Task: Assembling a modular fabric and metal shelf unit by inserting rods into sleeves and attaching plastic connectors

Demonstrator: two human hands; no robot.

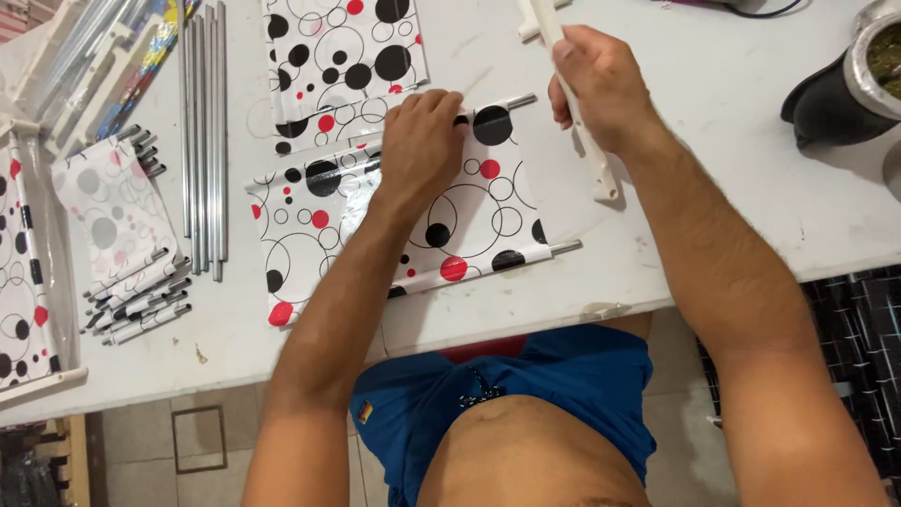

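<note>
- The left hand [419,141] is laid flat, palm down, on a shiny sheet with black and red dots and thin circles [404,221]. Nothing is gripped by it; the sheet is only pressed down.
- The dotted sheet is spread on the white table [713,141], near the front edge, just in front of the person's body.
- A thin metal rod [565,247] is seen poking out of the sheet's near right edge, and another rod end [521,99] pokes out at the far right edge, next to the left fingertips.
- The right hand [601,89] is closed around a long white plastic bar [587,141]. The bar is held above the table, just to the right of the sheet, with its lower end pointing toward the person.
- A second dotted sheet [343,66] is lying farther back on the table, partly under the first one.
- A bunch of long metal rods [204,141] is lying to the left of the sheets.
- A pile of rolled dotted pieces with rod ends [136,291] is found at the left.
- A dark cup with a silver rim [849,89] is standing at the far right.
</note>
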